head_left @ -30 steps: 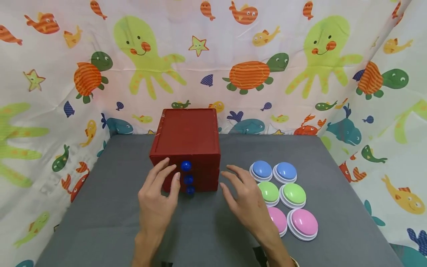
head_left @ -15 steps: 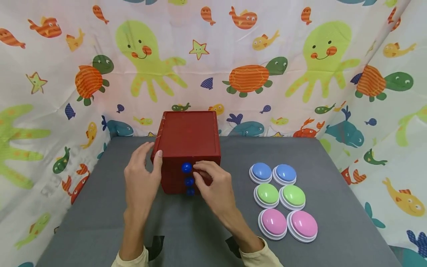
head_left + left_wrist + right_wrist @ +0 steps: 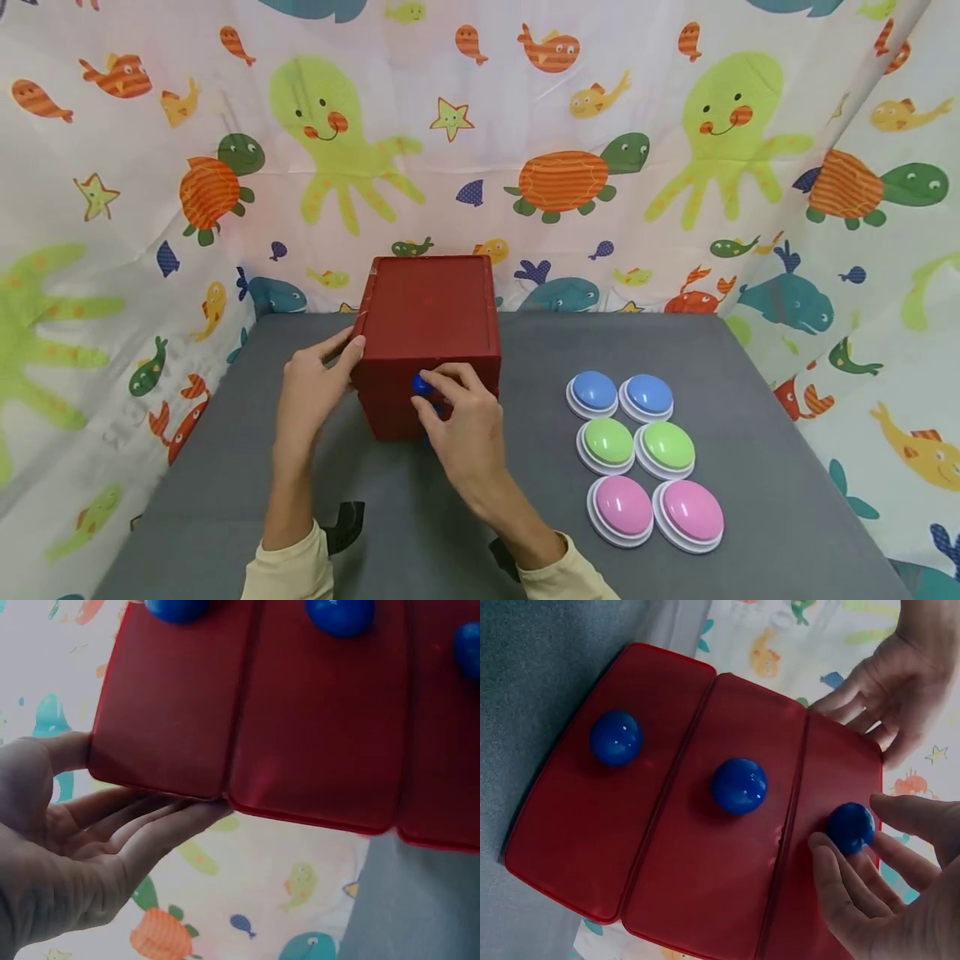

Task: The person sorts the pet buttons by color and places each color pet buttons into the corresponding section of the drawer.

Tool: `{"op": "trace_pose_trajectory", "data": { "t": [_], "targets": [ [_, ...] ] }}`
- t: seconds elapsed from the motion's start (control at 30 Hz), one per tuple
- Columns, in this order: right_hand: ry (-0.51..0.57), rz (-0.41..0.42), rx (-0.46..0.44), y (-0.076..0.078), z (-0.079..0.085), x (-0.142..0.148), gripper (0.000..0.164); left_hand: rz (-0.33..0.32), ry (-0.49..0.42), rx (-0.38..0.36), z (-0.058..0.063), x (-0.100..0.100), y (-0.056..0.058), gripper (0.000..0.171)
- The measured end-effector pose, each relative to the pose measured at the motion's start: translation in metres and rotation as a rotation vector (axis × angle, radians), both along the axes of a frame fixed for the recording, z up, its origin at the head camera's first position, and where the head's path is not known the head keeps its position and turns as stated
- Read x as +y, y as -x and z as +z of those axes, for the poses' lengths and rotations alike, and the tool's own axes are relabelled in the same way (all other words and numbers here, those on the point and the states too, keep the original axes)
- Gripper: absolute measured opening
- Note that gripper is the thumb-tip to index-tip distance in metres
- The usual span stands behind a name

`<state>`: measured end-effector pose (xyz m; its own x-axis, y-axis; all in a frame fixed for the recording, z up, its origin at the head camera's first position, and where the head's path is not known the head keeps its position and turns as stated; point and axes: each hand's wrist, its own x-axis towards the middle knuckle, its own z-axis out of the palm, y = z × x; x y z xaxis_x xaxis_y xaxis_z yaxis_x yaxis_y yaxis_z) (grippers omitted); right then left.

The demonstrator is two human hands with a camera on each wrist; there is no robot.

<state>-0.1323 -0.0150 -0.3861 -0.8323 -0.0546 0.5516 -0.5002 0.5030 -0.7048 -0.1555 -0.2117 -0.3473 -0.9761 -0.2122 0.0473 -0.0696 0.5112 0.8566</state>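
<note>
A dark red box with three stacked drawers, a small drawer cabinet (image 3: 431,308), stands on the grey table; each drawer front carries a round blue knob. My left hand (image 3: 311,392) rests against the cabinet's upper left corner. In the left wrist view its fingers (image 3: 169,829) lie fairly straight along the side, and the thumb touches the top edge. My right hand (image 3: 465,425) has thumb and fingers round the top knob (image 3: 850,828). The middle knob (image 3: 739,785) and the bottom knob (image 3: 616,738) are uncovered in the right wrist view. All drawers look closed.
Right of the cabinet, domed push lights or buttons stand in two columns: blue (image 3: 595,390), green (image 3: 608,441) and pink (image 3: 624,505) ones on white bases. A cloth with sea animals (image 3: 562,179) hangs behind and at both sides of the grey table (image 3: 225,467).
My left hand has moved from in front of the cabinet to its left upper corner. My right hand has come leftward from beside the cabinet to the top knob.
</note>
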Motion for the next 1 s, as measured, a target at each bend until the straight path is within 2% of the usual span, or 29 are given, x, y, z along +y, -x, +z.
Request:
{"op": "trace_pose_trajectory", "data": {
  "t": [0.13, 0.37, 0.63, 0.77, 1.0],
  "targets": [
    [-0.074, -0.024, 0.068, 0.0, -0.003, -0.004, 0.036, -0.015, -0.143, -0.038, 0.0, -0.003, 0.0, 0.064],
    [-0.141, -0.075, 0.19, -0.001, -0.007, -0.007, 0.028, -0.043, -0.244, -0.075, 0.003, -0.008, 0.004, 0.065],
    [-0.234, -0.065, 0.256, -0.028, -0.005, -0.002, 0.027, -0.069, -0.252, -0.109, -0.002, -0.018, 0.007, 0.066],
    [-0.292, -0.071, 0.281, -0.042, -0.004, 0.0, 0.027, -0.064, -0.256, -0.097, -0.003, -0.02, 0.008, 0.065],
    [-0.37, -0.054, 0.256, -0.064, 0.002, 0.006, 0.031, -0.042, -0.257, -0.104, -0.005, -0.019, 0.005, 0.066]
  ]
}}
